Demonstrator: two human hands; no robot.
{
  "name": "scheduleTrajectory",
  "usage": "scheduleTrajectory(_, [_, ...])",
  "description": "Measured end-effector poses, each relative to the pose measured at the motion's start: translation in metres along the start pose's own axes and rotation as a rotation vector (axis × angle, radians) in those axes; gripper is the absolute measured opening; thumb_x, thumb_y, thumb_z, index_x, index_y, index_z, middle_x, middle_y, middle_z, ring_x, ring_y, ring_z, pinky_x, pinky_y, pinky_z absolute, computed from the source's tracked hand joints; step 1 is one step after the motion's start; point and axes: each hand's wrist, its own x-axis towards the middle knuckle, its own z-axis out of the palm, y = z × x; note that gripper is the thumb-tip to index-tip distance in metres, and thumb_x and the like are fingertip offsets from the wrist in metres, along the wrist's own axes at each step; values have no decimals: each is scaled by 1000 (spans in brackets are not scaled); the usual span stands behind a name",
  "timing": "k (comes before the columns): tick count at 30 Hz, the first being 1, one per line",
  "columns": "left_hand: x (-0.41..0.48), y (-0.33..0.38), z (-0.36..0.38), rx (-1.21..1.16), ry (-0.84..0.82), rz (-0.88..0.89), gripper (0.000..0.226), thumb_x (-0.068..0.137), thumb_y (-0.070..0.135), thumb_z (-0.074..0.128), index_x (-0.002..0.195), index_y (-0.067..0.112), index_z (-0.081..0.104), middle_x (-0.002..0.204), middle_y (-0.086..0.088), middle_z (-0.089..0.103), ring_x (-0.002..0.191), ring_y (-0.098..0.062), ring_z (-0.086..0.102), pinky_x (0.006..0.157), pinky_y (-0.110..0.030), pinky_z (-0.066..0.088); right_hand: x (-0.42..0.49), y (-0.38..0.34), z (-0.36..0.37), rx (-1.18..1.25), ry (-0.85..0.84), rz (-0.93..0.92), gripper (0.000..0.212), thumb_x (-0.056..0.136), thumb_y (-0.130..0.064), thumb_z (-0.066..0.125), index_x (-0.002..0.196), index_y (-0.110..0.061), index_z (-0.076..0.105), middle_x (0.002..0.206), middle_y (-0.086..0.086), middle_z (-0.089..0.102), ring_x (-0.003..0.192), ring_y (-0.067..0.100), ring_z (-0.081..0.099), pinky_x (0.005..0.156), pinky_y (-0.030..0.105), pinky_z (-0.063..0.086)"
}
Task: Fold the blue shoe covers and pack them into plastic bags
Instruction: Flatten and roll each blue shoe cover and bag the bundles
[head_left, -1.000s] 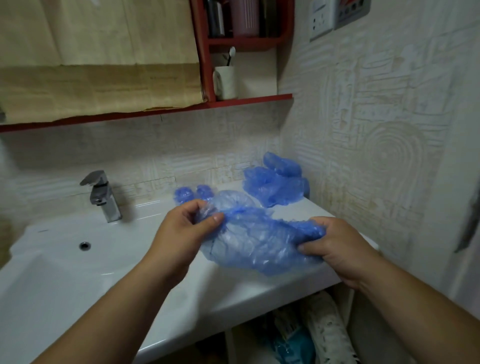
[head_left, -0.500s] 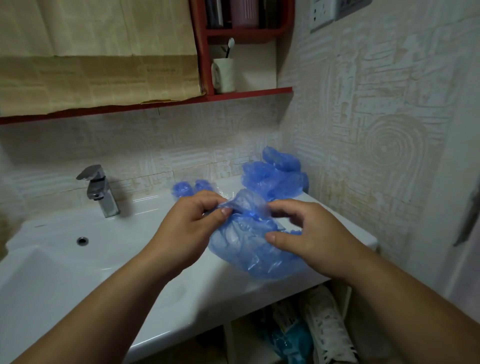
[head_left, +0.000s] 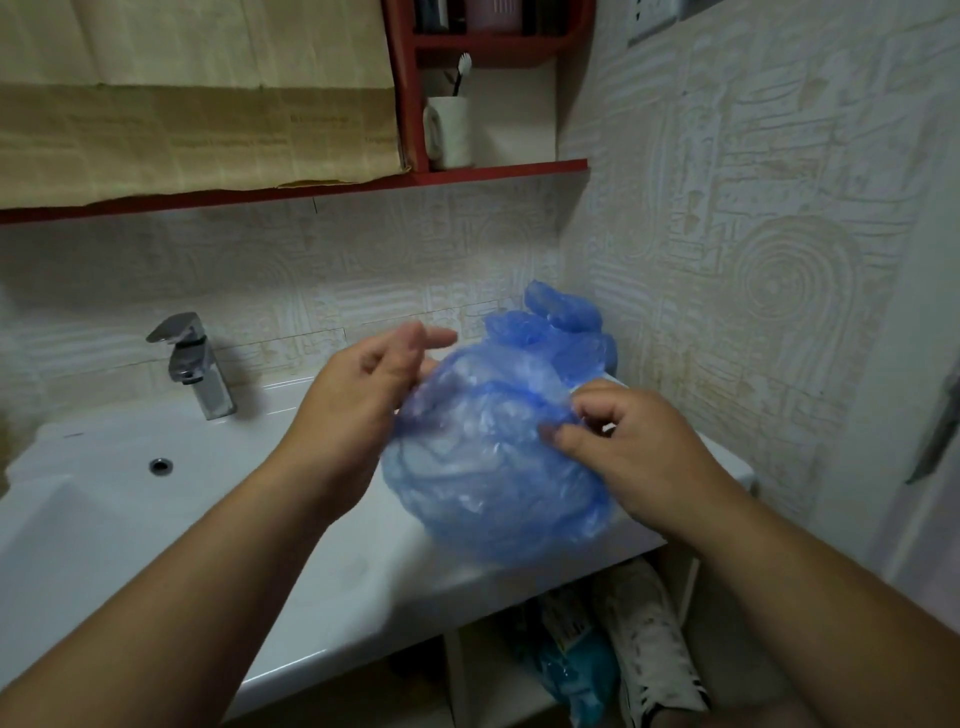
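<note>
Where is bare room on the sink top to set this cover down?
Free: front strip of the sink top, below the held shoe cover; also the back ledge between the faucet and the left hand. Crowded: back-right corner, where the pile of shoe covers sits, behind the right hand.

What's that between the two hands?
A crumpled blue shoe cover. It fills the gap from the left hand to the right hand, which pinches it. The head view shows this.
</note>
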Motion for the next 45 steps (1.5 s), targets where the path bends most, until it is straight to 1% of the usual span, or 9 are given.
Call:
scheduleTrajectory(4, [-10,-20,-12,-33,-325,-106,55,72,21,85,123,10,65,118,-12,70,112,-32,66,93,-40,55,2,5,-5,193,183,75,34,86,-34,73,77,-1,66,80,23,65,72,43,62,67,50,54])
scheduleTrajectory(6, [-15,-30,-8,107,-221,-114,35,74,-3,80,108,5,72,103,-15,75,100,-29,71,95,-44,55,3,10,-5,227,227,129,26,88,-27,72,78,-3,70,76,18,69,67,37,65,62,45,56])
scheduleTrajectory(10, [-11,-40,-7,438,75,132,17,76,3,80,82,19,78,77,0,71,67,-8,55,70,-25,47,6,16,-6,349,226,200,9,86,-8,72,89,-16,76,78,-2,75,75,14,71,70,26,59])
scheduleTrajectory(13, [-13,-49,-12,764,151,417,13,74,10,83,81,20,76,86,15,67,80,-4,55,72,-12,40,9,26,-8,251,192,147,26,82,-3,75,98,-24,76,88,-12,77,85,4,72,76,17,55])
scheduleTrajectory(19, [-35,-95,-10,1197,-225,557,10,65,18,75,73,24,72,96,6,70,87,-17,63,72,-27,50,7,75,1,-274,-208,157,29,82,-6,72,99,-29,76,97,-15,74,94,0,67,89,24,53])
scheduleTrajectory(28, [-34,-108,-15,1051,-345,235,28,68,23,58,94,28,69,92,13,69,83,-9,63,71,-20,47,9,102,2,-447,-339,183,8,74,-17,77,75,-24,74,77,-8,70,76,6,65,75,30,54])
scheduleTrajectory(35, [-19,-109,-9,579,-22,-257,8,92,21,65,90,17,72,72,-3,75,74,-25,71,75,-38,55,20,98,7,-264,-191,400,31,88,-31,71,72,-4,70,58,-1,59,55,7,51,56,24,37])
scheduleTrajectory(39, [-8,-118,2,780,96,-315,13,93,26,60,106,25,62,70,2,73,73,-16,68,73,-34,55,26,95,17,-287,-121,462,30,90,-34,67,74,-8,70,67,2,65,64,14,59,58,28,39])
scheduleTrajectory(45, [-3,-120,10,1159,183,-313,49,93,22,51,140,24,39,113,-4,69,103,-28,63,90,-39,48,30,95,24,-459,-115,470,25,91,-35,63,85,-12,71,81,5,68,77,19,64,68,33,48])
